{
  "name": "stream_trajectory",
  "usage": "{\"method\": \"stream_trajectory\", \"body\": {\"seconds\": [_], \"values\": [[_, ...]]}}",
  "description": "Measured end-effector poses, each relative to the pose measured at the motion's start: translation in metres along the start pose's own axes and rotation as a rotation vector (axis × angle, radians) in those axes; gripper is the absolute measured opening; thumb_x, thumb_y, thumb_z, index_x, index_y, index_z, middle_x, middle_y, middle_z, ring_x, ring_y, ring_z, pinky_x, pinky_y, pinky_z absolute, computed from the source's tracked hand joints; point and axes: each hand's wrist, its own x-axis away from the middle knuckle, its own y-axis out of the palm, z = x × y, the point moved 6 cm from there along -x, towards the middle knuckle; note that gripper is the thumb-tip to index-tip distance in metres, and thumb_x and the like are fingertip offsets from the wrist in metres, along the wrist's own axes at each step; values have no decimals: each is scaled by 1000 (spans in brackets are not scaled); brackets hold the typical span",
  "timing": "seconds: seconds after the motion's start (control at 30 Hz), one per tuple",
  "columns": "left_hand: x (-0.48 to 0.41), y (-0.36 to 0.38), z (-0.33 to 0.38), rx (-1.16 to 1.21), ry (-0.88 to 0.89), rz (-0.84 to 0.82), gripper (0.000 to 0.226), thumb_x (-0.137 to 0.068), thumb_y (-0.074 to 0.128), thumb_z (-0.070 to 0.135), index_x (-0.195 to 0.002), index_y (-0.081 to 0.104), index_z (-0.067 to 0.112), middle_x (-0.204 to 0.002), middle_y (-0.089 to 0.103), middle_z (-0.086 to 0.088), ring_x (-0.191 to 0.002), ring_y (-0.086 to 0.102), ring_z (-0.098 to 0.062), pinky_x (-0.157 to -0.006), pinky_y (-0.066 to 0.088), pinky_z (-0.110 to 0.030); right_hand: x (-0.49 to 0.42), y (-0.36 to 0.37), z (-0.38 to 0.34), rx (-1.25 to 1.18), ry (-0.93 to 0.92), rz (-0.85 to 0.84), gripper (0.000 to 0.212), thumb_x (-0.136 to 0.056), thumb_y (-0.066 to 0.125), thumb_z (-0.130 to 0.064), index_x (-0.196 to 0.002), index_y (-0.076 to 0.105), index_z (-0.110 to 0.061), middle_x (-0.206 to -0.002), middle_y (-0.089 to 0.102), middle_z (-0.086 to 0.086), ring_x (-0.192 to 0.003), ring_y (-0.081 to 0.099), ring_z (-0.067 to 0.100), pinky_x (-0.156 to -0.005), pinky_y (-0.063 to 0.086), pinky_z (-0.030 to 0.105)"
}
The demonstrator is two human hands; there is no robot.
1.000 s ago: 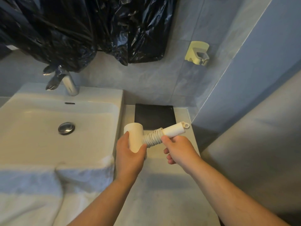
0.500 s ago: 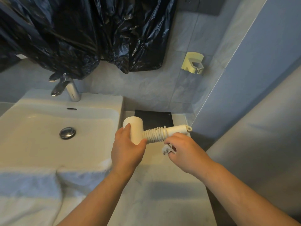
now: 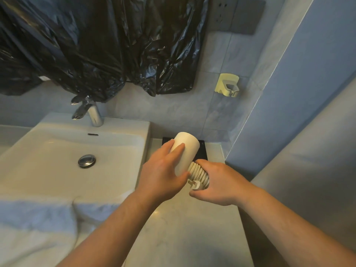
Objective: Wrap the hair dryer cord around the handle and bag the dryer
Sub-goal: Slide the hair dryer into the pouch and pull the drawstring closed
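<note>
The white hair dryer (image 3: pixel 185 151) is held above the counter, its barrel pointing up and away from me. My left hand (image 3: pixel 163 172) grips the barrel from the left. The white cord (image 3: pixel 198 173) lies in tight coils around the handle, and the plug (image 3: pixel 194 185) shows just below the coils. My right hand (image 3: pixel 221 183) is closed around the wrapped handle and covers most of it. A black flat bag (image 3: pixel 201 151) lies on the counter behind the dryer, mostly hidden.
A white sink (image 3: pixel 57 151) with a chrome tap (image 3: pixel 92 112) is on the left. Black plastic sheeting (image 3: pixel 96 45) hangs above it. A yellowish wall holder (image 3: pixel 227 85) and a grey socket plate (image 3: pixel 237 15) are on the tiled wall. A blue wall stands right.
The dryer has turned so the barrel points up and the handle points toward me. My right hand has moved from below the handle to closing over the coiled cord.
</note>
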Motion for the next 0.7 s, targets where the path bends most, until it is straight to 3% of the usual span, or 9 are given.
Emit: {"method": "stream_trajectory", "body": {"seconds": [0.1, 0.17, 0.23, 0.3, 0.4, 0.5, 0.7], "values": [[0, -6, 7, -21, 29, 6, 69, -82, 69, 49, -143, 43, 30, -155, 37, 8, -130, 46, -17, -93, 45, -25, 4, 3, 3, -87, -31, 30, 49, -64, 66, -64, -103, 50, -40, -92, 62, -13, -81, 62, 8, -70, 57, 32], [2, -9, 5, 100, -34, 41, 67, -81, 66, 49, -142, 49, 27, -149, 46, 9, -127, 49, -14, -92, 39, -19, 8, 3, 6, -113, -49, 39, 47, -66, 64, -65, -103, 49, -41, -91, 62, -13, -81, 61, 9, -70, 57, 33], [5, -10, -2, 384, -219, 89, 66, -79, 59, 50, -138, 54, 23, -134, 56, 10, -118, 55, -14, -87, 44, -15, 11, 2, 10, -123, -53, 25, 48, -68, 62, -66, -106, 47, -42, -94, 61, -14, -83, 61, 10, -72, 57, 33], [7, -4, -5, 603, -434, 71, 60, -82, 62, 49, -135, 57, 22, -127, 60, 6, -109, 59, -18, -77, 57, -26, 14, 2, 13, -93, -61, 5, 50, -69, 60, -68, -110, 43, -44, -98, 59, -15, -86, 61, 13, -75, 58, 33], [6, 6, -1, 784, -636, -61, 49, -76, 72, 44, -119, 65, 19, -113, 64, -6, -98, 62, -27, -57, 53, -29, 17, 5, 17, -84, -85, -17, 53, -71, 57, -69, -115, 37, -47, -103, 56, -17, -89, 60, 14, -76, 58, 31], [3, 4, 6, 801, -628, -112, 57, -64, 70, 46, -114, 67, 19, -108, 64, -8, -96, 63, -30, -52, 48, -25, 21, 7, 19, -138, -115, 2, 56, -74, 56, -68, -121, 32, -49, -107, 54, -19, -91, 59, 12, -79, 57, 32], [4, -8, 16, 805, -581, -11, 61, -59, 67, 48, -110, 70, 15, -101, 64, -8, -93, 62, -29, -50, 48, -24, 25, 2, 18, -140, -213, 103, 61, -74, 53, -69, -126, 31, -45, -110, 53, -17, -94, 59, 14, -79, 56, 34]]}}
